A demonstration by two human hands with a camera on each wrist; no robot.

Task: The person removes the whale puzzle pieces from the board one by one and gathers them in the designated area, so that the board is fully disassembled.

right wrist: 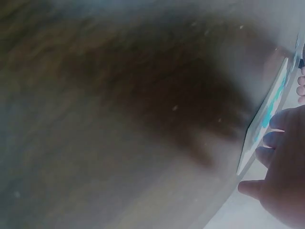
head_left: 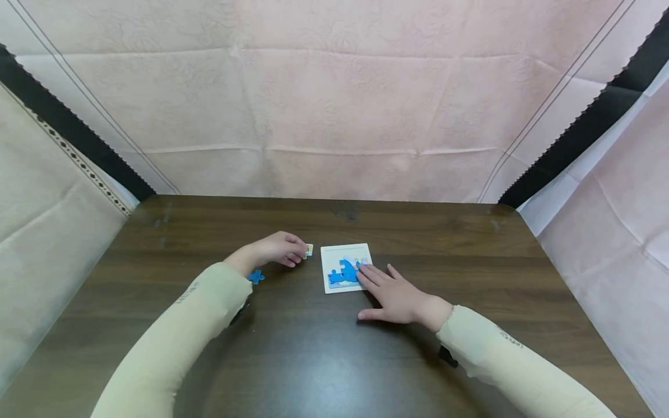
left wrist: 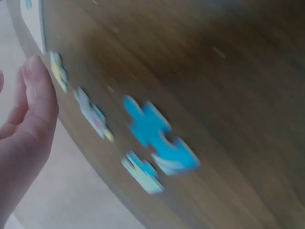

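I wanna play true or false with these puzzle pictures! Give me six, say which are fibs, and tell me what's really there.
1. The left hand is right by a small yellowish piece. True.
2. The right hand reaches over part of the white board. True.
3. Nothing blue shows on the white board. False: a blue shape shows on it.
4. A blue puzzle piece lies loose on the brown table. True.
5. Both arms are bare. False: pale sleeves cover them.
6. The left hand presses on the white board. False: it is off to the left of it.
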